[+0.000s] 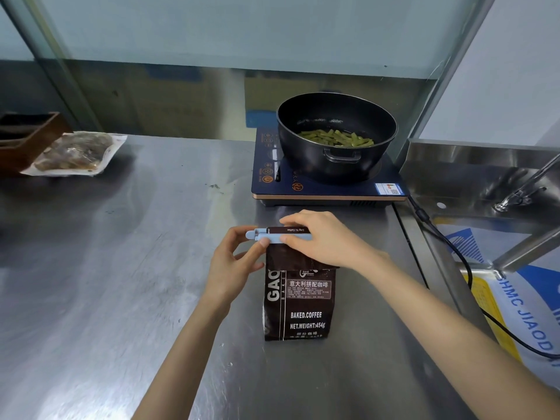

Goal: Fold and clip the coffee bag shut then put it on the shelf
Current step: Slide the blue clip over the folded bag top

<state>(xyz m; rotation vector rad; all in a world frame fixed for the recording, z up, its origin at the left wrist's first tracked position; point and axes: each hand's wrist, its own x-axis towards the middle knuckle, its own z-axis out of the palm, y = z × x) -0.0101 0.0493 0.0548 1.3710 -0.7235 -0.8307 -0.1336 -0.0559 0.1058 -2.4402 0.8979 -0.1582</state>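
A dark brown coffee bag [300, 301] stands upright on the steel counter [121, 268], its top folded over. A light blue sealing clip [272, 236] lies across the folded top. My right hand [321, 237] presses on the clip from the right, thumb under and fingers over it. The thumb of my left hand [233, 262] touches the clip's underside near its left end, and the other fingers rest against the bag's left edge. The right end of the clip is hidden under my right hand.
Behind the bag, an induction cooker [321, 189] carries a black pot [336, 140] of green vegetables. Its black cord [454, 262] runs right past a steel sink [485, 183] with a tap. A vacuum-sealed food pack [75, 154] and a wooden box [27, 131] sit far left.
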